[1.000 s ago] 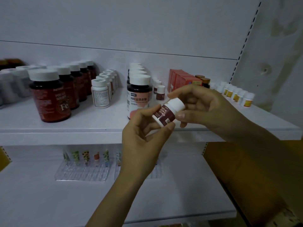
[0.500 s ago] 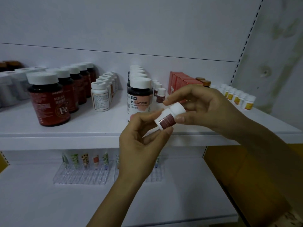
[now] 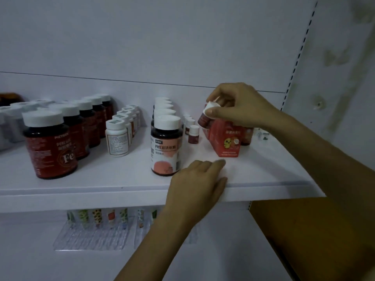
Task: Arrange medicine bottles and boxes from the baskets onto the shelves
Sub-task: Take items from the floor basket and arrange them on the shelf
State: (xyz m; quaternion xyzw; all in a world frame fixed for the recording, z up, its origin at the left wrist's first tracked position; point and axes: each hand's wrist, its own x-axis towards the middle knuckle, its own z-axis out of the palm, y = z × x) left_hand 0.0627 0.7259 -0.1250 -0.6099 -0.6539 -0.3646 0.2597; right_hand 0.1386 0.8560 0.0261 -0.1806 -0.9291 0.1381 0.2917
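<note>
My right hand [image 3: 241, 106] pinches a small brown bottle with a white cap [image 3: 207, 116] by its top, holding it tilted in the air above the white shelf [image 3: 263, 171], just over a row of identical small bottles [image 3: 193, 134]. My left hand [image 3: 197, 183] rests with relaxed fingers on the shelf's front edge and holds nothing. It lies right beside a tall dark bottle with a pink and white label [image 3: 166, 145].
Large red bottles marked Fe [image 3: 49, 147] fill the shelf's left side, with white bottles [image 3: 117, 137] beside them. Orange-red boxes [image 3: 228, 141] stand under my right hand. A clear plastic tray [image 3: 91, 234] lies on the lower shelf. Perforated shelf upright [image 3: 294, 63] at right.
My left hand let go of the small bottle and dropped to the shelf's front edge. My right hand carried the bottle up and back over the shelf toward the small-bottle row.
</note>
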